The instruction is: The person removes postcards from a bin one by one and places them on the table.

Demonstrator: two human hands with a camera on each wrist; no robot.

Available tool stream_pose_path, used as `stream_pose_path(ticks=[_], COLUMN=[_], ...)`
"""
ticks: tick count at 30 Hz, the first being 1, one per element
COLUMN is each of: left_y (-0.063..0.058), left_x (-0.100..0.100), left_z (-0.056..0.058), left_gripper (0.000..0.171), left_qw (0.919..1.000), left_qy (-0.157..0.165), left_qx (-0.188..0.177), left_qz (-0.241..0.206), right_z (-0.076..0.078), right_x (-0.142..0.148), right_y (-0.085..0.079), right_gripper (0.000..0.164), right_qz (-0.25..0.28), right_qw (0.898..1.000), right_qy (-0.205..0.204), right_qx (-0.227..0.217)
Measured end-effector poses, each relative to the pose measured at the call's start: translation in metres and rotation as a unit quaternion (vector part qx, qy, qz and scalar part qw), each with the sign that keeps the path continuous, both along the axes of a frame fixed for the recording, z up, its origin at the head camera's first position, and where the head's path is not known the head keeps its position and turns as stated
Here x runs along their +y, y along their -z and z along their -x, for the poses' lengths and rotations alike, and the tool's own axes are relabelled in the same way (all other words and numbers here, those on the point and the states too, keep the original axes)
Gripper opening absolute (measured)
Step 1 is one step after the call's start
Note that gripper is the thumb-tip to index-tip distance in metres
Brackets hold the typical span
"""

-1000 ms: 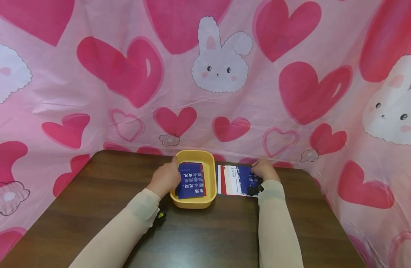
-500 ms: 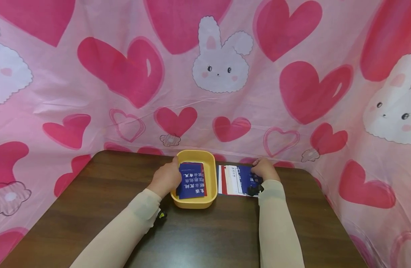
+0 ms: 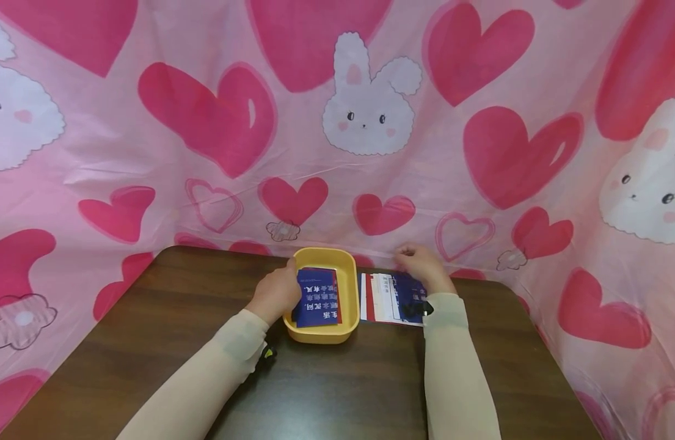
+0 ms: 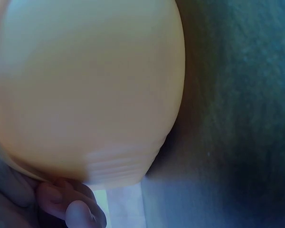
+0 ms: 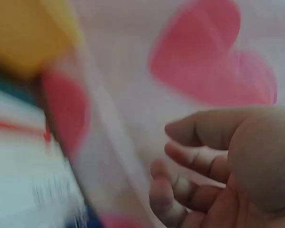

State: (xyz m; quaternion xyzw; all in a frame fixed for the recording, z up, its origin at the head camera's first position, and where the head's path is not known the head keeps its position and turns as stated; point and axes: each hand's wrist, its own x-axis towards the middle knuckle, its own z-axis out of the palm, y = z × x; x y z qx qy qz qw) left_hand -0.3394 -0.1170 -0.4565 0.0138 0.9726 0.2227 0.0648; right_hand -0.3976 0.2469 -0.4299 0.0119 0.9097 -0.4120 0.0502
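Observation:
My left hand (image 3: 277, 292) grips the left rim of a yellow plastic tray (image 3: 350, 290). In the left wrist view the tray's outer wall (image 4: 90, 90) fills much of the picture, with curled fingertips (image 4: 80, 213) at its edge. Inside the tray lies a dark blue card (image 3: 317, 298) with white characters, a red edge showing under it. Just right of the tray several white, red and blue cards (image 3: 377, 296) lie overlapped in a row. Over the back of that row hovers my right hand (image 3: 423, 267), fingers loosely bent and holding nothing in the right wrist view.
The dark wooden table (image 3: 315, 391) carries the tray and cards near its back edge. A pink cloth (image 3: 293, 146) printed with hearts and rabbits hangs close behind and on both sides.
My right hand has lifted off the right end of the card row and moved left and away from me. The left hand keeps its grip on the tray. The camera view has shifted slightly.

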Motion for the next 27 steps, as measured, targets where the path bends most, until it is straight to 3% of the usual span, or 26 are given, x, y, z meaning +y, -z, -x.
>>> stream_pose_path(ticks=[5,12,16,23,27], left_y=[0.002,0.005,0.004,0.0,-0.001], left_x=[0.0,0.0,0.001,0.002,0.001], left_z=[0.001,0.002,0.003,0.002,0.001], left_gripper=[0.075,0.068,0.071,0.076,0.075], left_qw=[1.0,0.9994,0.9997,1.0,0.9999], left_qy=[-0.001,0.005,0.005,0.001,0.001], left_qx=[0.006,0.031,0.021,0.002,0.001], left_qz=[0.002,0.012,0.007,0.009,0.01], right_z=[-0.011,-0.015,-0.013,-0.009,-0.003], right_x=[-0.046,-0.097,-0.123,-0.167,-0.186], right_y=[-0.019,-0.025,-0.025,-0.022,-0.01], right_gripper=[0.039,0.029,0.02,0.018,0.019], right_qz=[0.077,0.059,0.053,-0.044,-0.172], right_qw=[0.996,0.993,0.991,0.988,0.969], right_qy=[-0.047,-0.101,-0.12,-0.148,-0.176], right_qx=[-0.019,-0.01,-0.01,-0.016,0.01])
